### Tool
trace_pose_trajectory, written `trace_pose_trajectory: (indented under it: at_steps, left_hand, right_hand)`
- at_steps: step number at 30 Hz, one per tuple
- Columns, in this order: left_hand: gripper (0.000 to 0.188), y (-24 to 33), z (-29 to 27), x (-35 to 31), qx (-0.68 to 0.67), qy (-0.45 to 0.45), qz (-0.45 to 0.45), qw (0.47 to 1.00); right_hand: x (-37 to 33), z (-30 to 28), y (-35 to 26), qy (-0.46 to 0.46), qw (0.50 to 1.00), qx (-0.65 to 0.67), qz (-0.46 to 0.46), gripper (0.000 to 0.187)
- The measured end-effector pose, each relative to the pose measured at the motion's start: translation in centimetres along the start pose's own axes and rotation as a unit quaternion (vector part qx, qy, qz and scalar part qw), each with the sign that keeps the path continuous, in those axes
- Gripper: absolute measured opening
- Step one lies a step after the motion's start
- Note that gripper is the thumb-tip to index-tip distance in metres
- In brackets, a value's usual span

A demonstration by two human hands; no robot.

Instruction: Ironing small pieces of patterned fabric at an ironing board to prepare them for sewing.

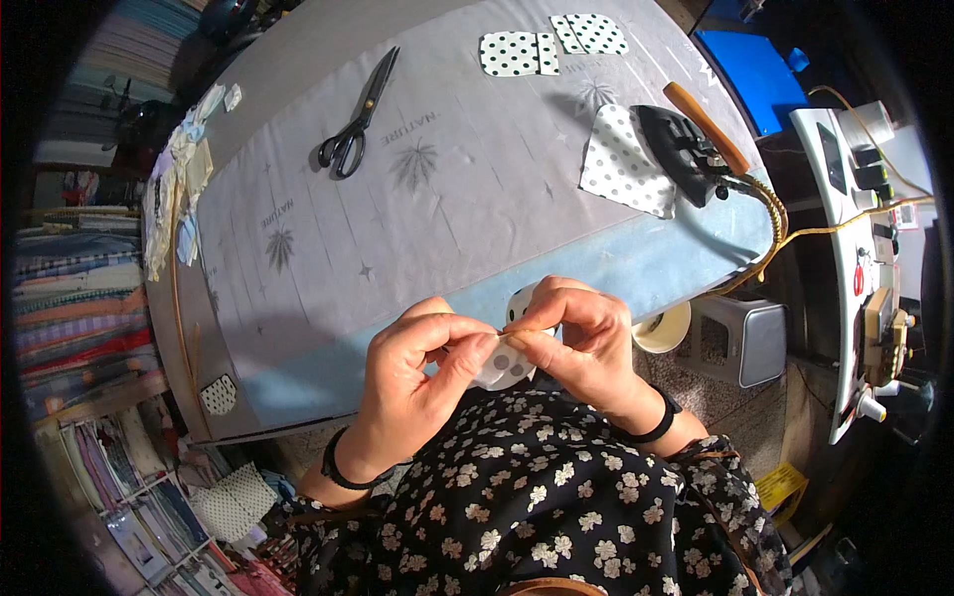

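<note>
Left hand (pixel 422 366): thumb and finger pinching a small dotted white cloth (pixel 504 370) | Right hand (pixel 586 343): pinching it too, fingertips nearly meeting the left's | Cloth: between both hands — partly hidden behind them | Tabletop (pixel 328 258): black scissors (pixel 359 127) beyond left hand — iron (pixel 678 149) beyond and rightward of right hand

"Where are the person's hands?"

"At the near edge of the table (pixel 298 382), the left hand (pixel 419 366) and right hand (pixel 588 343) facing each other, fingertips almost meeting."

"How are they posed?"

"Each pinches thumb toward forefinger, other fingers curled. The left forearm (pixel 328 487) and right forearm (pixel 686 434) slant inward, toward each other."
</note>
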State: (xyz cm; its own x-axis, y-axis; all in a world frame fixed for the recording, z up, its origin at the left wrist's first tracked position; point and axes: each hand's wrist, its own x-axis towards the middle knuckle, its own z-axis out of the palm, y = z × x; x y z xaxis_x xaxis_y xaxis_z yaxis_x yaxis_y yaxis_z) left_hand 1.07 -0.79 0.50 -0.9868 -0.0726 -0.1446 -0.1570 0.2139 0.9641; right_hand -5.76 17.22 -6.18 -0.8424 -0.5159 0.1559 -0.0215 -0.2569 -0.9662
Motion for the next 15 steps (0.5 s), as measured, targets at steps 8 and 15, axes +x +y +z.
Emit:
trace_pose_trajectory:
  at_steps: [8, 15]
  left_hand:
    - [0.01, 0.3, 1.0, 0.0, 0.101, 0.044, 0.095, 0.989]
    - [0.013, 0.7, 1.9, 0.1, 0.146, 0.045, 0.143, 0.978]
  right_hand:
    - [0.2, -0.4, -1.8, -0.018, 0.985, -0.151, -0.084, 0.012]
    - [0.2, -0.5, -1.7, 0.017, 0.98, -0.174, -0.093, 0.01]
